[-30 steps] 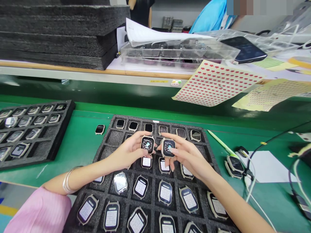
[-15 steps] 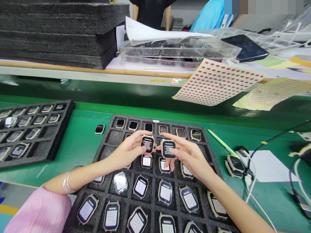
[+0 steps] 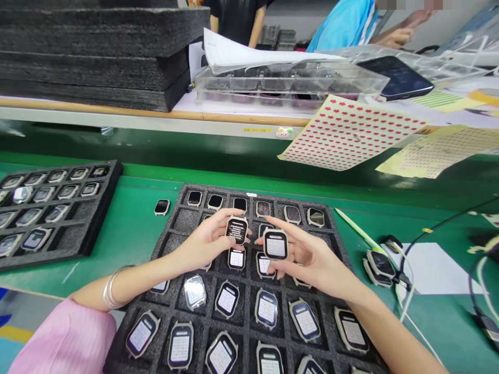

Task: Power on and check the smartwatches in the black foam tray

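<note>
Smooth green worktop (image 3: 134,223) bears a grainy foam tray (image 3: 185,221), lower frame. At centre, the left hand (image 3: 214,236), fingers curled, grips a rounded-square watch (image 3: 237,228); the right hand (image 3: 317,257), fingers partly spread, holds another pale-rimmed watch (image 3: 275,243).

The green table (image 3: 134,228) carries two black foam trays (image 3: 247,317), a lone watch (image 3: 162,207), a light-green stick (image 3: 359,229) and white paper (image 3: 440,272).

Left hand (image 3: 212,239) and right hand (image 3: 317,259) curl inward, close together
</note>
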Demonstrator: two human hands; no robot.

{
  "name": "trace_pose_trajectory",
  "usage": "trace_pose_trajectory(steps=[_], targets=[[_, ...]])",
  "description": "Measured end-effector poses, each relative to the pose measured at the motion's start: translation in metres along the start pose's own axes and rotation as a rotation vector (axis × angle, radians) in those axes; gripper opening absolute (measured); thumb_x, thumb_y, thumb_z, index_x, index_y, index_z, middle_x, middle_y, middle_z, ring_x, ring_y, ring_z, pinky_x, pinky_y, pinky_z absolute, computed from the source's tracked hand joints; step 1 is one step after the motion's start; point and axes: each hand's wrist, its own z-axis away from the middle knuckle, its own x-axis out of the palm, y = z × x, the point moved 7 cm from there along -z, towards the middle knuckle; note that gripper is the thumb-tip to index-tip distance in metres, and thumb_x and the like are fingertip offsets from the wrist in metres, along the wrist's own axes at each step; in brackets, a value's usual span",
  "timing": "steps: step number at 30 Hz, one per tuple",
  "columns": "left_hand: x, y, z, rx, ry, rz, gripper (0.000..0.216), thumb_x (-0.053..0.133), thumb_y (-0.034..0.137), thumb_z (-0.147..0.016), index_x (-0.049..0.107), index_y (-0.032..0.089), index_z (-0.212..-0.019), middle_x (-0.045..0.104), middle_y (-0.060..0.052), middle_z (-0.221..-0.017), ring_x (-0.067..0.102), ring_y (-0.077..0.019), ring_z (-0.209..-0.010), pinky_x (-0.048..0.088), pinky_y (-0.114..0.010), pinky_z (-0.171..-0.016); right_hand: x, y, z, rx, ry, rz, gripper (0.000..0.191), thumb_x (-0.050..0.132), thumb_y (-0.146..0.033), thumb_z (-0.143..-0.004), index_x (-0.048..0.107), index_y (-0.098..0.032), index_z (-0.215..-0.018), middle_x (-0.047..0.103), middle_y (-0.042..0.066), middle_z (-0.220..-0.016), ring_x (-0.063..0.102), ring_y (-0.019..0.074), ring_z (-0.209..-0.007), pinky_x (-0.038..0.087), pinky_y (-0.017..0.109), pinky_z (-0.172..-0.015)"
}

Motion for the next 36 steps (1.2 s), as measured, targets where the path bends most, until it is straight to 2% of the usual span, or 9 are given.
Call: trace_pose_trajectory(steps=[3,8,11,14,18,22,26,31,36], targets=[[-0.002,0.0,0.001,-0.02,0.0,0.005,0.048,0.056,0.006,-0.078,0.048,0.02,-0.123,0.066,-0.006,-0.108,0.065,-0.0195,-0.097,0.055,-0.036,-0.085,-0.02,0.002,0.015,0.043,-0.003,0.208,0.06,0.069,-0.029,-0.085,0.043,-0.027,-0.139,0.068,0.009,-0.106,0.069,0.0222,-0.075,0.059,0.035,-0.062],[-0.003,0.0,0.003,-0.014,-0.006,0.02,0.039,0.062,0.017,-0.083,0.051,0.019,-0.12,0.067,-0.007,-0.101,0.066,-0.0205,-0.094,0.057,-0.036,-0.08,-0.097,0.009,0.044,-0.051,0.251,0.894,0.046,0.071,-0.048,-0.078,0.062,-0.024,-0.116,0.065,0.009,-0.105,0.064,0.0245,-0.073,0.055,0.042,-0.068],[-0.004,-0.001,0.002,-0.032,-0.002,0.031,0.035,0.065,0.025,-0.084,0.054,0.018,-0.115,0.067,-0.007,-0.097,0.066,-0.021,-0.092,0.058,-0.036,-0.077,-0.134,0.029,0.059,-0.059,0.351,1.063,0.047,0.064,-0.054,-0.081,0.063,-0.021,-0.115,0.063,0.012,-0.105,0.064,0.0281,-0.081,0.055,0.043,-0.071],[-0.003,0.0,0.001,-0.04,-0.008,0.031,0.034,0.067,0.028,-0.083,0.055,0.017,-0.113,0.067,-0.007,-0.096,0.067,-0.0204,-0.089,0.059,-0.035,-0.074,-0.146,0.046,0.067,-0.085,0.332,1.136,0.048,0.061,-0.054,-0.084,0.063,-0.02,-0.117,0.06,0.012,-0.109,0.063,0.0313,-0.095,0.053,0.046,-0.083],[-0.002,0.0,0.0,-0.033,-0.002,0.026,0.031,0.066,0.026,-0.084,0.055,0.016,-0.112,0.067,-0.005,-0.089,0.067,-0.0193,-0.087,0.059,-0.033,-0.071,-0.14,0.041,0.067,-0.139,0.331,1.21,0.053,0.058,-0.053,-0.086,0.056,-0.021,-0.129,0.056,0.014,-0.121,0.056,0.0351,-0.112,0.045,0.052,-0.097],[-0.002,-0.001,0.003,-0.031,-0.001,0.031,0.03,0.064,0.026,-0.085,0.054,0.016,-0.112,0.066,-0.005,-0.088,0.066,-0.0195,-0.089,0.059,-0.033,-0.073,-0.125,0.02,0.051,-0.214,0.347,1.203,0.044,0.053,-0.049,-0.09,0.06,-0.021,-0.123,0.059,0.014,-0.122,0.054,0.0346,-0.114,0.042,0.055,-0.099],[-0.005,-0.002,0.006,-0.036,-0.004,0.022,0.035,0.066,0.027,-0.083,0.053,0.016,-0.114,0.067,-0.008,-0.095,0.066,-0.0209,-0.09,0.058,-0.036,-0.074,-0.1,0.018,0.02,-0.25,0.209,1.172,0.034,0.049,-0.043,-0.095,0.064,-0.019,-0.113,0.066,0.013,-0.113,0.058,0.031,-0.109,0.045,0.05,-0.096],[-0.027,0.002,0.007,0.012,0.094,-0.106,0.056,0.075,0.013,-0.071,0.048,0.018,-0.12,0.066,-0.006,-0.102,0.064,-0.0175,-0.094,0.05,-0.033,-0.088,-0.079,0.025,-0.005,-0.098,0.319,1.361,0.028,0.05,-0.035,-0.094,0.063,-0.011,-0.1,0.065,0.017,-0.095,0.061,0.0331,-0.092,0.051,0.047,-0.082],[-0.049,0.006,0.008,0.003,0.205,-0.198,0.052,0.07,0.017,-0.075,0.046,0.016,-0.122,0.064,-0.006,-0.099,0.061,-0.0171,-0.089,0.051,-0.028,-0.073,-0.054,0.021,-0.004,0.053,0.416,1.61,0.022,0.057,-0.028,-0.091,0.066,-0.008,-0.094,0.062,0.019,-0.085,0.061,0.0376,-0.086,0.05,0.046,-0.074]])
